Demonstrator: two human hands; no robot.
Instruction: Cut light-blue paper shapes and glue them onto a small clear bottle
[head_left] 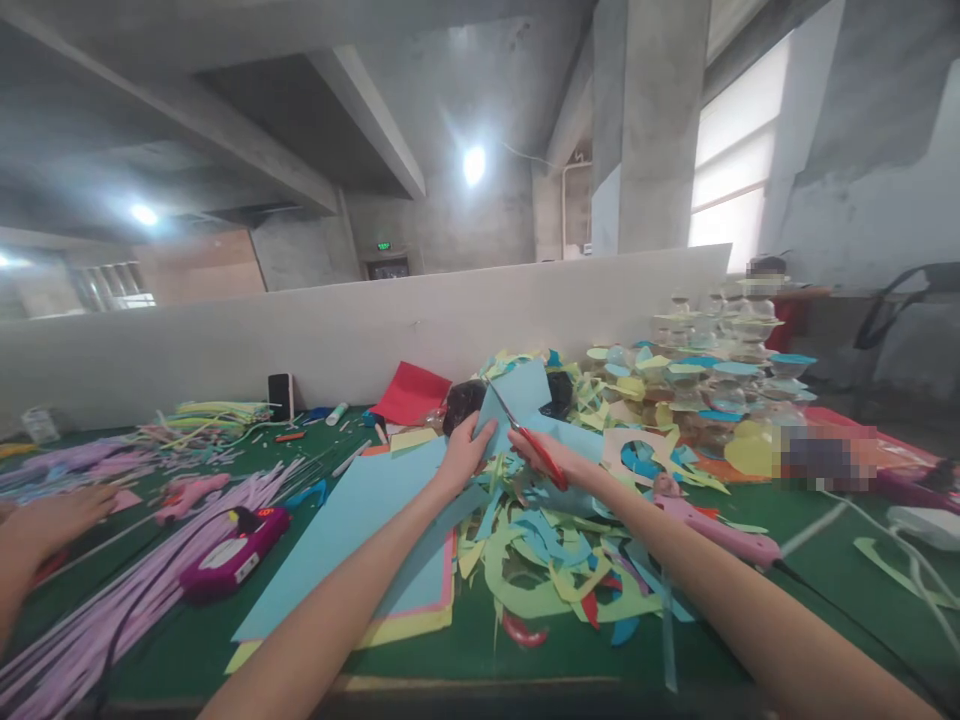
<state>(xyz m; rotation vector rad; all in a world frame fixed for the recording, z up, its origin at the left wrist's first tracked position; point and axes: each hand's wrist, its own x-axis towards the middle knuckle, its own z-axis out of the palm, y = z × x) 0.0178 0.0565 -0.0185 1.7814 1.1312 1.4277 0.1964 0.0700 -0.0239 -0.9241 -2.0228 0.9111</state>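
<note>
My left hand (466,452) pinches the lower left edge of a light blue paper piece (529,388). My right hand (553,455) is closed round red-handled scissors (555,470), whose blades lie against the left part of that paper. Under both hands spreads a heap of green, yellow and blue paper scraps (525,545). A stack of large blue paper sheets (322,565), with pink and yellow sheets beneath, lies under my left forearm. Beside my right forearm rests a pink glue gun (720,530).
Another person's hand (60,520) reaches in at the far left, near lilac fuzzy stems (150,590) and a magenta device (236,555). Red paper (411,393) lies behind the stack. Stacked clear cups with paper discs (735,370) stand at right; a white partition (375,325) runs behind.
</note>
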